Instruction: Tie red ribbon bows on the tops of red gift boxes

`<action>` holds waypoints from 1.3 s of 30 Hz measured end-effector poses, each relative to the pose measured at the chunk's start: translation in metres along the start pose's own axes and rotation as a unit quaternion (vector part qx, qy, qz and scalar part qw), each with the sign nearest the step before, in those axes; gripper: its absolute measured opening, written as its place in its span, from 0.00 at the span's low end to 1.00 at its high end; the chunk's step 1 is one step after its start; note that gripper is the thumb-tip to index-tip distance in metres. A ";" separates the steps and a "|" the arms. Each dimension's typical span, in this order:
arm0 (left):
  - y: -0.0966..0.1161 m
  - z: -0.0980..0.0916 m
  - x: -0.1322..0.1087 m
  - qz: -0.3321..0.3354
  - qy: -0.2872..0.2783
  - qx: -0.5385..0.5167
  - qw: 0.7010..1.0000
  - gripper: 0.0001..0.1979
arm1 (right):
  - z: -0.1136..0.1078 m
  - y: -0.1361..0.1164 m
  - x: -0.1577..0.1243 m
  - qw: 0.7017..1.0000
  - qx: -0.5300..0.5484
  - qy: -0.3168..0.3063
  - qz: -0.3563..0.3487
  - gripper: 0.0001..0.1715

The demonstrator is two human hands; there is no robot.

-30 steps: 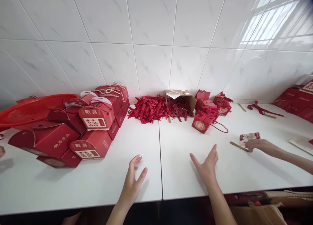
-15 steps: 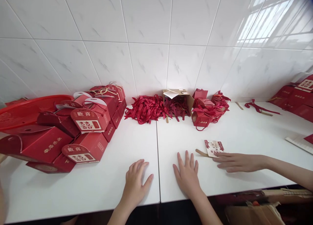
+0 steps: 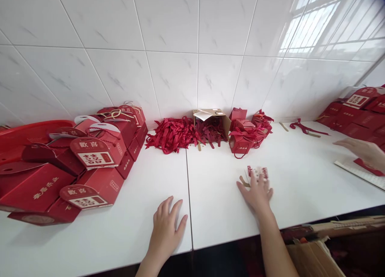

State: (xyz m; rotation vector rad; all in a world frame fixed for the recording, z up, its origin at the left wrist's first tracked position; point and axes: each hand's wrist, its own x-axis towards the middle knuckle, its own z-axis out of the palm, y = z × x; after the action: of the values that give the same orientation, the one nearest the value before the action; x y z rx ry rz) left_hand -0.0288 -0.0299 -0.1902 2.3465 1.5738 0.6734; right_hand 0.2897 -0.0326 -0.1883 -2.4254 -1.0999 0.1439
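Note:
My left hand (image 3: pixel 167 227) lies flat and open on the white table (image 3: pixel 126 237), fingers spread, holding nothing. My right hand (image 3: pixel 256 192) rests with its fingers stretched over a small red and white card (image 3: pixel 258 173) that lies flat on the table, with a thin wooden stick (image 3: pixel 244 182) beside it. The fingers cover the card's near edge. Another person's hand (image 3: pixel 365 151) hovers open at the far right above a white ruler-like strip (image 3: pixel 359 174).
Stacked red gift boxes (image 3: pixel 90 160) and a red tray (image 3: pixel 21 133) fill the left side. A pile of red ribbons (image 3: pixel 173 133), a small cardboard box (image 3: pixel 212 118) and small red ribboned boxes (image 3: pixel 245 138) sit along the tiled wall. More red boxes (image 3: pixel 357 112) stand far right.
The other person's hand slid the card toward me, then withdrew to the far right. My right hand moved forward and right onto the card. My left hand stayed flat.

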 end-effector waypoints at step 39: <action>-0.009 0.006 0.007 -0.009 0.005 0.052 0.999 0.19 | 0.090 -0.121 0.105 0.673 0.718 -0.172 0.051 0.19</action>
State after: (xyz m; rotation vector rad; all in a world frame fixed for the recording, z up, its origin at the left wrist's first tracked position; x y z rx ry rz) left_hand -0.0305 -0.0195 -0.1972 2.4015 1.6710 0.6138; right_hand 0.2522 0.1467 -0.2029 -0.9662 -0.5021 1.0771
